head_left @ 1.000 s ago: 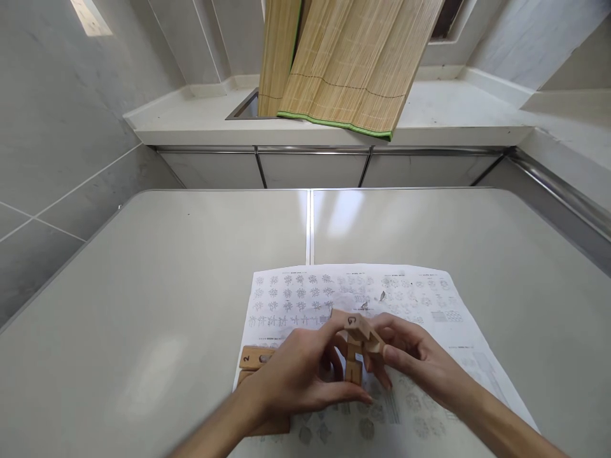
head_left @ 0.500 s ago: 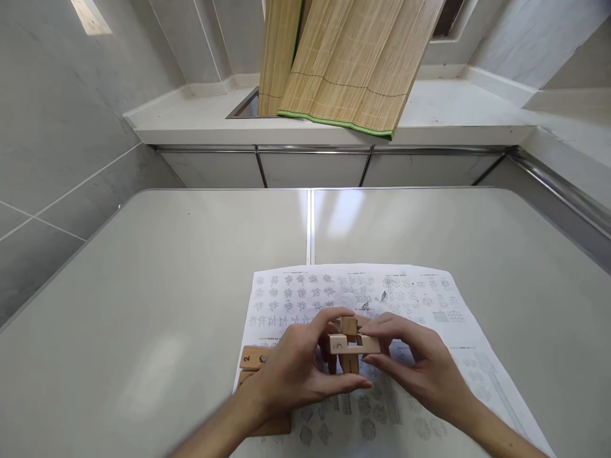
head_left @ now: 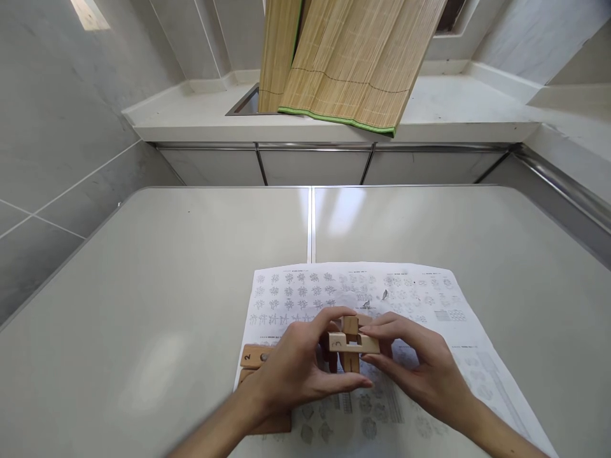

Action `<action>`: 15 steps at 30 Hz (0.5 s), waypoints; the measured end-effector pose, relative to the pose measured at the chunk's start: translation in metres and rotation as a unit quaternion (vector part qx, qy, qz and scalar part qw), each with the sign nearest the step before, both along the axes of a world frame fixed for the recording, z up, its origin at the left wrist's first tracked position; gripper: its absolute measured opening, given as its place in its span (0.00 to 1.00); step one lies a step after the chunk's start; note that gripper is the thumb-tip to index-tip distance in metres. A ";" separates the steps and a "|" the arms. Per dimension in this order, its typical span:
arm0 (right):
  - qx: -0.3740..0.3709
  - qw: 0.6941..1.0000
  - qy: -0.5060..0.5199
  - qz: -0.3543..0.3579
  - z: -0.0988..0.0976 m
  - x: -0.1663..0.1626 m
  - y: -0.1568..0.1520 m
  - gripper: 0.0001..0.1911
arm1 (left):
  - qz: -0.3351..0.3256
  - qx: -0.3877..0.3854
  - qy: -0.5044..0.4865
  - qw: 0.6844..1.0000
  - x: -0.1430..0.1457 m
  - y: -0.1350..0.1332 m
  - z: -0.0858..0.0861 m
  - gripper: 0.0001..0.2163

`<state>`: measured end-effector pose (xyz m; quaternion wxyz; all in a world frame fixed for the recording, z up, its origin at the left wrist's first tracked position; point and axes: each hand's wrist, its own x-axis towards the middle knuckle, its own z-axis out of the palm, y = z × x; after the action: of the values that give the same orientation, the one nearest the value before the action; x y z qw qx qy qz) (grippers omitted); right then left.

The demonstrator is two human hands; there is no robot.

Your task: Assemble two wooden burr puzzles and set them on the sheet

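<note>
Interlocked wooden puzzle pieces are between my two hands, just above the printed sheet (head_left: 410, 407). One notched wooden bar (head_left: 366, 344), marked with a 3, lies crosswise. Behind and below it stands an upright wooden piece (head_left: 351, 363). My left hand (head_left: 298, 362) is curled round the left side of the pieces, fingers on top and thumb below. The fingers and thumb of my right hand (head_left: 422, 362) pinch the right end of the notched bar. Other loose wooden pieces (head_left: 252, 356), one marked 2, lie on the sheet's left edge, partly hidden by my left forearm.
The sheet bears rows of small line drawings and lies on a pale table (head_left: 157, 280) with a seam down its middle. Beyond the table's far edge is a white ledge (head_left: 200, 133). A bamboo blind (head_left: 353, 70) with green edging hangs over it.
</note>
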<state>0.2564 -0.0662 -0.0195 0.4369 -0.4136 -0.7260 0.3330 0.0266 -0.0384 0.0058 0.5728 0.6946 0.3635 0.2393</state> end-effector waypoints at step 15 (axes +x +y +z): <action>-0.019 0.999 0.029 0.017 0.001 0.001 -0.001 0.11 | 0.016 -0.002 -0.001 1.000 0.001 -0.002 0.002 0.33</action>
<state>0.2570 -0.0669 -0.0180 0.4441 -0.3994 -0.7135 0.3663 0.0272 -0.0403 0.0080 0.5710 0.6870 0.3744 0.2485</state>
